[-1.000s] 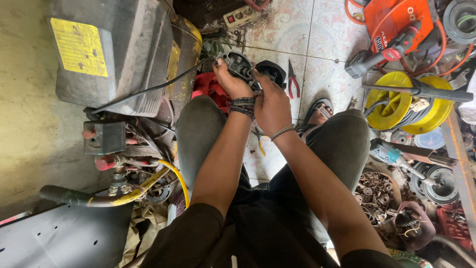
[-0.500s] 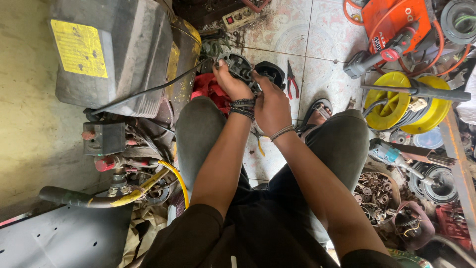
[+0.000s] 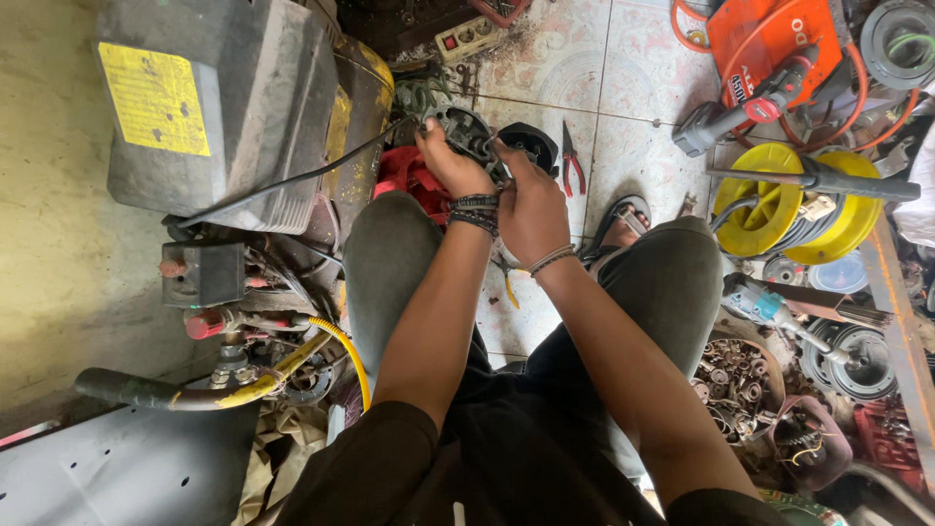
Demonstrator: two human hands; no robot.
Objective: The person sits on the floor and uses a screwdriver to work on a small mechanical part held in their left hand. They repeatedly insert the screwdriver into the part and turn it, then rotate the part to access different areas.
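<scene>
I sit on the floor with my knees apart and both hands raised in front of me. My left hand (image 3: 446, 166) grips a dark grey metal part (image 3: 466, 129) with a black cable running from it to the left. My right hand (image 3: 531, 209) closes on the same part from the right, fingers curled around its edge. A black round housing (image 3: 534, 142) lies on the floor just beyond my hands, and a red cloth (image 3: 407, 175) lies under them. Beaded bands circle my left wrist.
A big dirty grey machine with a yellow label (image 3: 219, 107) stands at left. Red-handled pliers (image 3: 571, 161) lie on the tiled floor. A yellow cable reel (image 3: 779, 209), an orange machine (image 3: 779, 44), a power strip (image 3: 466, 37) and bins of metal scrap (image 3: 740, 385) crowd the right.
</scene>
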